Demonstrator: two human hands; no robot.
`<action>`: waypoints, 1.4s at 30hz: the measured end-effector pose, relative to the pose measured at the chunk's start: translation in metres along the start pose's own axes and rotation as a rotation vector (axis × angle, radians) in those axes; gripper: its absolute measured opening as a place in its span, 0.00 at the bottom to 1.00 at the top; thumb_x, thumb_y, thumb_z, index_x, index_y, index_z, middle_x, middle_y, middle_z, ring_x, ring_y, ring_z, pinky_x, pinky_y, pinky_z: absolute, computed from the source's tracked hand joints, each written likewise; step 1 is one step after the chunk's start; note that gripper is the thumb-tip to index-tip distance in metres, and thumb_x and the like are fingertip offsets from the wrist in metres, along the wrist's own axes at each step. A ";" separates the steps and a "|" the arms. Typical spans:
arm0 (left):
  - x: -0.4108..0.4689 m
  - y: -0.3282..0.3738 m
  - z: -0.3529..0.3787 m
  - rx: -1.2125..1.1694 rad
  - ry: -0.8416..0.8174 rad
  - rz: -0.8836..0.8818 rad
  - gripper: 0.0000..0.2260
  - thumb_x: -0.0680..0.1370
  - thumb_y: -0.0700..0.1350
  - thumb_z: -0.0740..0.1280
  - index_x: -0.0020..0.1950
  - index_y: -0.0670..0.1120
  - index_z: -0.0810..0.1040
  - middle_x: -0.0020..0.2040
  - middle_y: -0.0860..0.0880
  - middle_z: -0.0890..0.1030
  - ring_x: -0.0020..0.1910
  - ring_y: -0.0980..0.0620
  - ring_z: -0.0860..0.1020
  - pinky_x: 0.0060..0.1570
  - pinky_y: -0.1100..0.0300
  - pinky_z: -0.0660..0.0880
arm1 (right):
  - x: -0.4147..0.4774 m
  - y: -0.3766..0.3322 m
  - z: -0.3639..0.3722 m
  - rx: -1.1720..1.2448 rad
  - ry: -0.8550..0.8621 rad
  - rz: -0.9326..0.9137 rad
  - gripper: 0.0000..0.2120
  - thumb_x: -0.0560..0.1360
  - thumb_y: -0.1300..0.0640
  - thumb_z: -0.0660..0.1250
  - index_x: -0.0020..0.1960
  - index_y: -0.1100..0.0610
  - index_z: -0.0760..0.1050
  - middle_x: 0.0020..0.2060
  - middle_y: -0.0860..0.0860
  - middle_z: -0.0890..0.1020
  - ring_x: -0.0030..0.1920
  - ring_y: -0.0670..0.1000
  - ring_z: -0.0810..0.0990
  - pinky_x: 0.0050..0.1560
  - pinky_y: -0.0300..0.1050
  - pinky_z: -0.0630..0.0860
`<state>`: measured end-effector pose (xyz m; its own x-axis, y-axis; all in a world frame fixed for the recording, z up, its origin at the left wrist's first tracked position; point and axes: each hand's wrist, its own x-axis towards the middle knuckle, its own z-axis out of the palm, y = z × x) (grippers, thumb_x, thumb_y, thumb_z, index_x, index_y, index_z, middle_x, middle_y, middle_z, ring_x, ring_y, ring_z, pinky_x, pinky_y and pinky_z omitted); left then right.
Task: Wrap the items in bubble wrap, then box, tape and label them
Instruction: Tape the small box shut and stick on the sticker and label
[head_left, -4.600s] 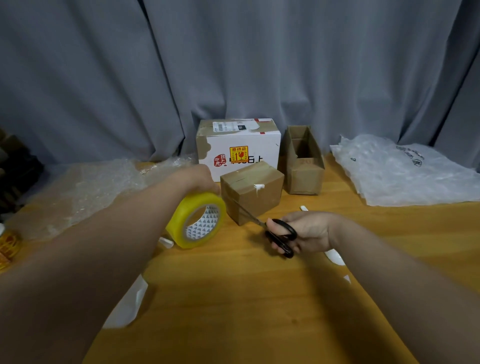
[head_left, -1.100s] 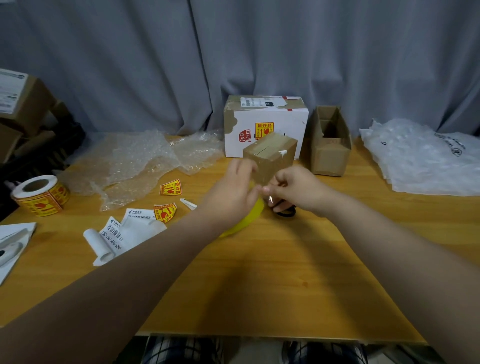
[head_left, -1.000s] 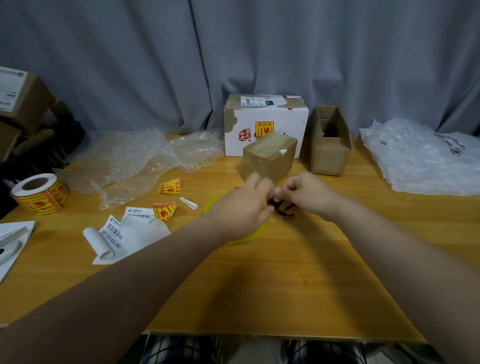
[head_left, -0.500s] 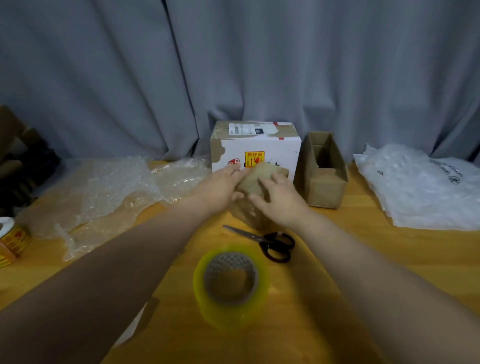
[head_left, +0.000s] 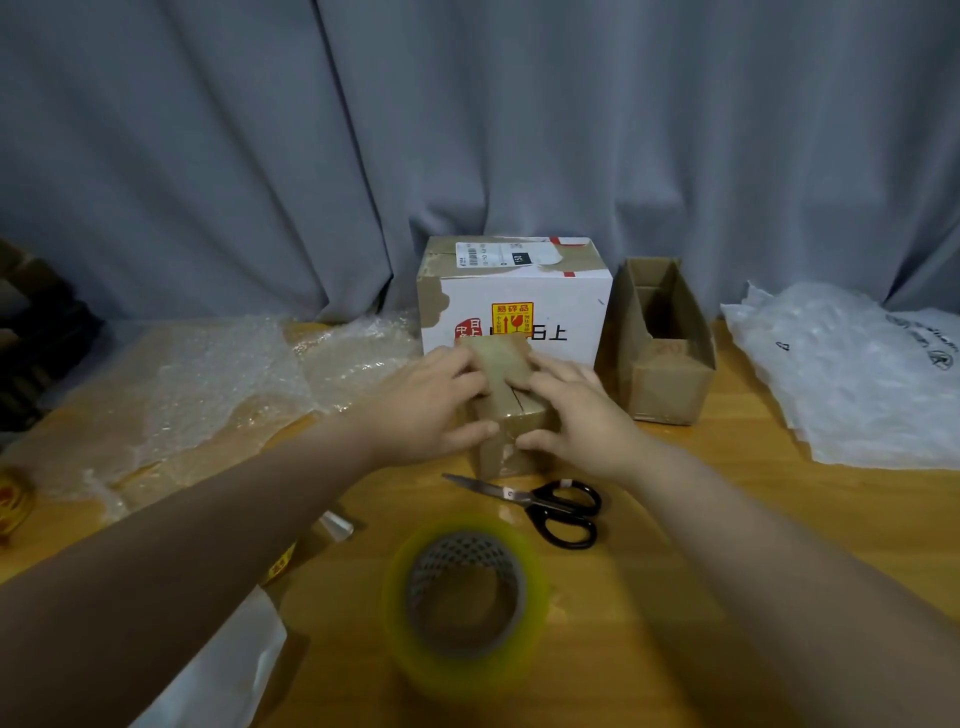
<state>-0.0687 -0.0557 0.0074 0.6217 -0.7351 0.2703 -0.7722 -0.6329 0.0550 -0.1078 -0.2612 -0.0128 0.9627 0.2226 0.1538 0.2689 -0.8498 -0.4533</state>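
Sealing status: the small brown box (head_left: 506, 364) is closed, and a glossy strip of tape appears to run along its top seam and down the near face. Judge wrapping and boxing of this item as done.
Remaining work: no label shows on the faces you can see, so labelling appears outstanding. The far faces are hidden.
Box location: on the wooden table (head_left: 675, 519), just in front of the white carton (head_left: 519, 301) and left of the open carton (head_left: 660, 348).
Left hand (head_left: 431, 400): your fingers lie flat across the left part of the box top and your thumb is on the near face. The hand presses and grips nothing.
Right hand (head_left: 576, 410): mirrored on the right part, with fingers extended, thumb on the near face, pressing only.
Tools: the tape roll (head_left: 465, 592) stands nearest you, and the scissors (head_left: 545, 501) lie between it and the box. You touch neither.
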 end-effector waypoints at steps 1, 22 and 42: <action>-0.002 0.003 -0.002 -0.023 0.008 0.012 0.18 0.79 0.56 0.60 0.61 0.47 0.75 0.63 0.50 0.72 0.61 0.52 0.70 0.60 0.58 0.67 | 0.000 0.001 0.000 0.026 -0.002 -0.010 0.30 0.72 0.53 0.73 0.71 0.45 0.67 0.71 0.48 0.60 0.70 0.51 0.57 0.73 0.50 0.58; -0.034 0.003 -0.008 0.131 -0.120 -0.529 0.24 0.79 0.59 0.58 0.73 0.50 0.66 0.62 0.43 0.66 0.63 0.42 0.67 0.65 0.50 0.65 | -0.048 -0.076 0.009 -0.199 0.007 -0.252 0.22 0.72 0.44 0.67 0.64 0.47 0.69 0.59 0.48 0.67 0.63 0.49 0.62 0.61 0.46 0.55; -0.162 0.012 -0.003 0.131 -0.319 -0.759 0.18 0.76 0.56 0.67 0.54 0.42 0.75 0.48 0.46 0.77 0.49 0.46 0.77 0.42 0.55 0.72 | -0.087 -0.063 0.004 -0.332 0.144 0.327 0.16 0.76 0.59 0.65 0.63 0.53 0.72 0.60 0.55 0.73 0.61 0.56 0.70 0.55 0.50 0.73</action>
<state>-0.1795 0.0563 -0.0332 0.9897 -0.1180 -0.0813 -0.1188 -0.9929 -0.0048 -0.2087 -0.2249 -0.0008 0.9749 -0.1303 0.1805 -0.0939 -0.9758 -0.1975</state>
